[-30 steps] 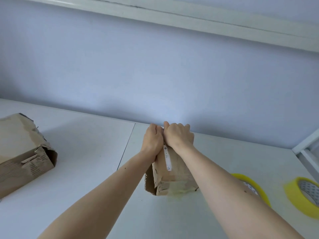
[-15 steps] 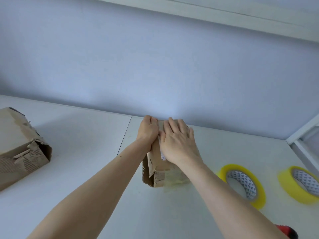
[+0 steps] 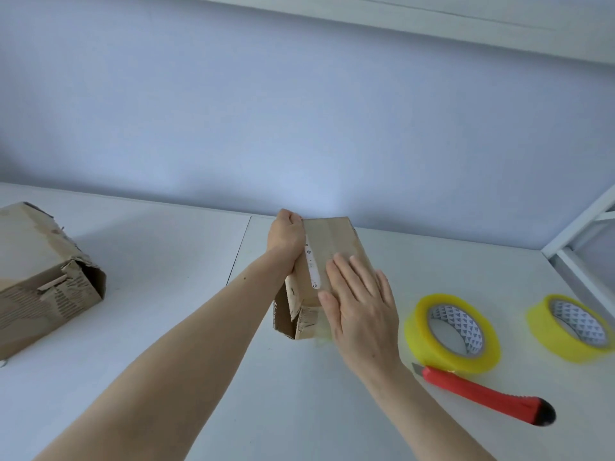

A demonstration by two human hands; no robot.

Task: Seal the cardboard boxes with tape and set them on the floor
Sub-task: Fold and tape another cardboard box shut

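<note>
A small cardboard box stands in the middle of the white table, a strip of clear tape running along its top. My left hand grips the box's far left edge. My right hand lies flat with straight fingers on the near end of the box top, pressing on the tape. A larger, torn cardboard box lies at the left of the table. Two yellow tape rolls sit to the right: one close to my right hand, the other near the right edge.
A red utility knife lies on the table just in front of the nearer roll, blade end toward my right forearm. A white frame stands at the far right. A pale wall rises behind the table.
My right hand has slid from the far end of the box top toward me, flattening along the tape. The view has tilted down, bringing the knife into sight. My left hand keeps its grip.
</note>
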